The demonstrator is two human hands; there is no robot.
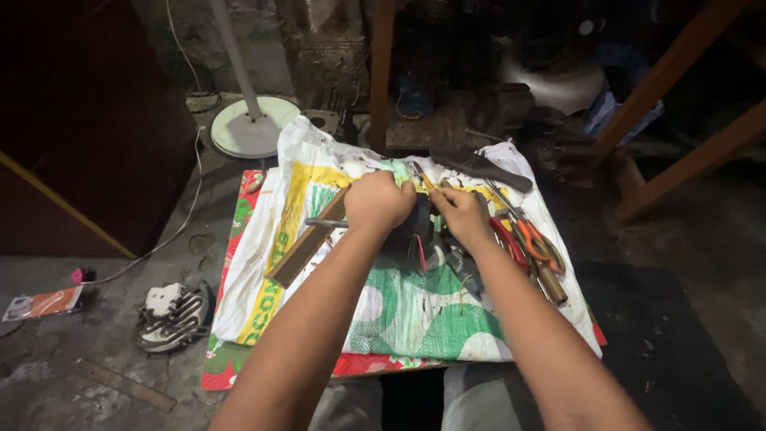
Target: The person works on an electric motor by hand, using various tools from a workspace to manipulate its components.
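**Black motor part gripped over the woven sack**

Black, the small motor part (416,231) sits mid-sack (399,311), under and between both hands. Left hand (377,201) is clenched over its top; right hand (461,211) pinches a thin tool (422,177) just beside it. Pliers (533,239) lie right, a wooden strip (307,239) left.

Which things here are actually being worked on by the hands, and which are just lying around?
In hand:
- left hand, closed over a dark motor-like part
- right hand, holding a thin tool against that part
- metal rod sticking out beside the left hand

Lying about:
- orange-handled pliers
- wooden strip
- woven sack underneath
- fan base on the floor
- sandal
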